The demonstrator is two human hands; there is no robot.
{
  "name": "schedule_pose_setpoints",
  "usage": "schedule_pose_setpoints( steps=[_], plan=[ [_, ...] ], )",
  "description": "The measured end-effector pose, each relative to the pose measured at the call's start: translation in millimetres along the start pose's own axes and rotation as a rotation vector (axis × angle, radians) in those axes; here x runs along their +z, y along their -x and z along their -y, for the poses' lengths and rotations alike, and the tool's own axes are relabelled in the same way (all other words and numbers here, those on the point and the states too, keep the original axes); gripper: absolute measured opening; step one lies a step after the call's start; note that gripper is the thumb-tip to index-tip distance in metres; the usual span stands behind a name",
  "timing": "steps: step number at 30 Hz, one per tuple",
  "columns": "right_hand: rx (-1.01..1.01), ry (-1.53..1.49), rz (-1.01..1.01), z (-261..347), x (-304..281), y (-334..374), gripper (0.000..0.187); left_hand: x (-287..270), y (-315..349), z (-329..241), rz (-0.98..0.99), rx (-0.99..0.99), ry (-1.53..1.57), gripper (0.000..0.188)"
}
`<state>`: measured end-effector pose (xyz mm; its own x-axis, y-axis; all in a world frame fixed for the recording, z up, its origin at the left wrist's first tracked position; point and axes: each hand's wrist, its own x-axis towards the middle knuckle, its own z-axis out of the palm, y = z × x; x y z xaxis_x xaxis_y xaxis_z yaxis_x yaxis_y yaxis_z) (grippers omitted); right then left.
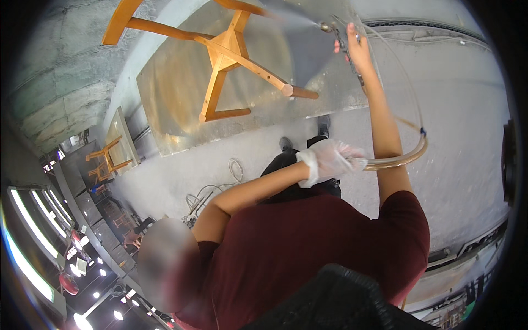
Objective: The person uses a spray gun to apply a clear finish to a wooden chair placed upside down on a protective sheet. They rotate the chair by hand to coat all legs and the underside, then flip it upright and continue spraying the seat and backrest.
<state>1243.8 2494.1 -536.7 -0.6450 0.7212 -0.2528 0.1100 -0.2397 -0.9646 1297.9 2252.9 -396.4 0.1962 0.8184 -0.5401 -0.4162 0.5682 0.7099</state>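
Note:
My right hand (358, 52), bare and at the far right, is closed around a spray gun (340, 39). A pale mist streams from its nozzle toward the left. My left hand (333, 159), in a thin clear plastic glove, grips a translucent brownish hose (404, 159) close to my body. The hose bends up past my right forearm, where a thinner line continues toward the gun. Left of the gun, an orange-brown wooden chair frame (228, 47) with splayed legs is in front of a large stained grey panel (176, 118). The frame's top runs out of view.
Loose coiled hose (203, 198) lies on the grey floor to my left. Farther left, more wooden chair frames (107, 157) are near a leaning board (122, 132). A dark slotted channel (423, 23) runs along the far right. Bright lamps (33, 220) show at lower left.

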Motion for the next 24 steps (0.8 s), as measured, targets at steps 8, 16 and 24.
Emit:
schedule_pose_setpoints(
  steps=[8, 16, 24],
  plan=[
    [-0.057, 0.171, 0.484, 43.6, -49.4, 62.4, 0.063, 32.9, -34.9, -0.9, -0.04, -0.173, -0.085, 0.022],
    [0.051, 0.051, 0.361, 51.1, -110.8, 158.9, 0.073, 48.6, -29.8, -9.3, 0.13, -0.201, -0.456, 0.028],
    [0.51, -0.521, 0.165, -41.3, -76.4, 193.8, 0.082, 53.0, -22.2, 22.5, 0.238, -0.068, -0.657, 0.027]
  ],
)
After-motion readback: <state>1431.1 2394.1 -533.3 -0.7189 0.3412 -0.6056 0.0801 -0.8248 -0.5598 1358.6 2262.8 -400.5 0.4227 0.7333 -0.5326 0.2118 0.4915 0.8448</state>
